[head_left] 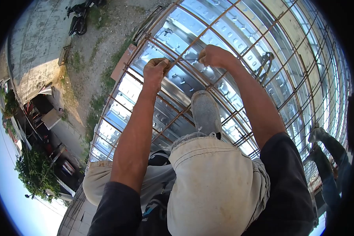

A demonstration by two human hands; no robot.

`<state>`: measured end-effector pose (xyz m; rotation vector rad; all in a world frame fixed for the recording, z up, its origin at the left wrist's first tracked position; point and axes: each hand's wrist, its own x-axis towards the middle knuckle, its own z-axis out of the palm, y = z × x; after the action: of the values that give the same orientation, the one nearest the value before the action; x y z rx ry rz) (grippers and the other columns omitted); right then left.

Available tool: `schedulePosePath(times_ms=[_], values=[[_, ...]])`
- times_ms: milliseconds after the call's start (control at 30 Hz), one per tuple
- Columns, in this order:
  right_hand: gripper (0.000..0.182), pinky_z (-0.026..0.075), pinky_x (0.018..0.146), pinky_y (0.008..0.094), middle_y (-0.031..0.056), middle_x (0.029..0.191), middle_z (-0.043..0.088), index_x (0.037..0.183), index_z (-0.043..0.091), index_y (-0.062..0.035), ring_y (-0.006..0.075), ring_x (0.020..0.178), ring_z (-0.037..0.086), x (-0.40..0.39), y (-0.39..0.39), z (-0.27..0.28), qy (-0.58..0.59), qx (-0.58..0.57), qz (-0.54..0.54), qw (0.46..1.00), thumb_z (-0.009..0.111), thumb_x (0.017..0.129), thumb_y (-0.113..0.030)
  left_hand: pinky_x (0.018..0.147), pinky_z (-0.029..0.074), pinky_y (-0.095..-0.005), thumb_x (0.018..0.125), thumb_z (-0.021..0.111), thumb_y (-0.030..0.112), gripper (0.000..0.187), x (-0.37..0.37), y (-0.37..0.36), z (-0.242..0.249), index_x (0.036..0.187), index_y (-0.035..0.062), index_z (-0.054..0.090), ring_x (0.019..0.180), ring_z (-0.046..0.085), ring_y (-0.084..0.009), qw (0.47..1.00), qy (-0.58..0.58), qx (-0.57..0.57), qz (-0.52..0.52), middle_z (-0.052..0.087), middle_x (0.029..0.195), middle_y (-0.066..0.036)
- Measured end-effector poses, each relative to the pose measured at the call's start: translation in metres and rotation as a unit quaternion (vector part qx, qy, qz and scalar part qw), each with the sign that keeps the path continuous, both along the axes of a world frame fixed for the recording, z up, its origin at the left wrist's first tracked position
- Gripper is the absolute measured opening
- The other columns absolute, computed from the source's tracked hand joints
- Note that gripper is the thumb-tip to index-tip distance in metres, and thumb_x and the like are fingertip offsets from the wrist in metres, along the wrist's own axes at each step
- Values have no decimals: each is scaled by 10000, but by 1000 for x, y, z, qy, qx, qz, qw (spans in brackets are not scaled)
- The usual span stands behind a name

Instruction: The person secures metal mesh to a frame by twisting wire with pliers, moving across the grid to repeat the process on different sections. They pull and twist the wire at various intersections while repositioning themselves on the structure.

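Observation:
A thin dark tie wire point(190, 59) runs between my two hands across a rusty rebar point(203, 32) of the grid. My left hand point(156, 70) is closed in a pinch at the wire's left end, close beside the bars near the deck edge. Opposite it, my right hand point(215, 57) has its fingers closed on the right end. To the right of that hand, a pair of pincers point(266, 63) rests on the grid. Beneath the bars lies shiny corrugated metal decking point(181, 21). The fingertips partly hide the wire ends.
My boot point(205, 112) stands on the grid below my hands. The deck edge drops on the left to a dirt yard with a parked motorcycle point(78, 19). Another person's legs point(332, 157) are at the far right. Denser rebar continues along the right side.

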<state>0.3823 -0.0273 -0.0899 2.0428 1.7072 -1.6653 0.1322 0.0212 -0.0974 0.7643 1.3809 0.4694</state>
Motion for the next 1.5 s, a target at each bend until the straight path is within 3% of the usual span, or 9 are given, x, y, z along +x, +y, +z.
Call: schedulePosePath(times_ms=[200,400,533,633,767,1067,1167,1267,1500], values=[[295,501,833,419,186,974,707,1038,721,-22,325,915,668,-27,3,38,0,52,-141,989,642,858,-243,647,525,-261,891,682,94,140,-9,-9,2,962,-14,628,752,667,-139,991,8,131,-39,691,840,-83],[239,524,796,425,188,870,704,992,737,-66,327,829,687,-56,-17,34,65,120,-258,956,608,845,-203,701,528,-327,855,680,179,211,33,11,44,931,-17,677,802,689,-170,885,225,278,-298,718,835,-118],[235,510,774,457,224,865,684,1012,701,-43,383,826,663,-76,-14,42,73,109,-291,948,587,868,-189,738,538,-353,842,677,236,232,54,15,40,932,24,707,796,704,-256,821,316,331,-341,725,878,-135],[220,496,759,488,237,898,671,1006,673,-27,412,836,646,-84,-28,42,93,167,-287,939,572,886,-183,749,547,-338,845,670,217,242,49,9,38,1003,41,720,847,712,-240,850,282,303,-326,730,910,-129],[210,508,767,495,235,960,664,961,658,4,413,874,646,-99,-48,51,14,181,-251,951,560,890,-168,779,550,-336,868,631,142,231,39,2,38,1058,50,724,898,708,-229,877,214,303,-305,724,990,-130],[184,531,774,481,199,896,690,904,708,-33,349,865,676,-64,37,87,-129,187,155,961,575,807,-113,811,531,-429,797,612,41,149,28,8,15,899,52,720,895,659,-340,831,141,424,-332,694,940,-134],[161,510,749,453,150,809,688,877,679,-45,347,808,663,-42,63,71,-84,245,221,940,621,835,-189,798,531,-409,816,617,37,237,27,5,22,1053,29,624,902,671,-335,816,217,410,-344,694,898,-134],[153,495,710,429,114,797,680,873,675,-59,322,768,650,-23,85,64,-26,233,180,955,651,834,-205,780,529,-430,812,637,56,353,31,3,27,1151,54,539,873,679,-336,891,173,304,-289,690,912,-131],[277,490,767,438,152,875,689,960,681,-54,316,880,660,-21,105,50,-89,122,159,976,709,819,-292,794,516,-454,793,672,75,405,39,-17,15,1177,88,545,874,652,-344,872,196,379,-239,660,916,-140]])
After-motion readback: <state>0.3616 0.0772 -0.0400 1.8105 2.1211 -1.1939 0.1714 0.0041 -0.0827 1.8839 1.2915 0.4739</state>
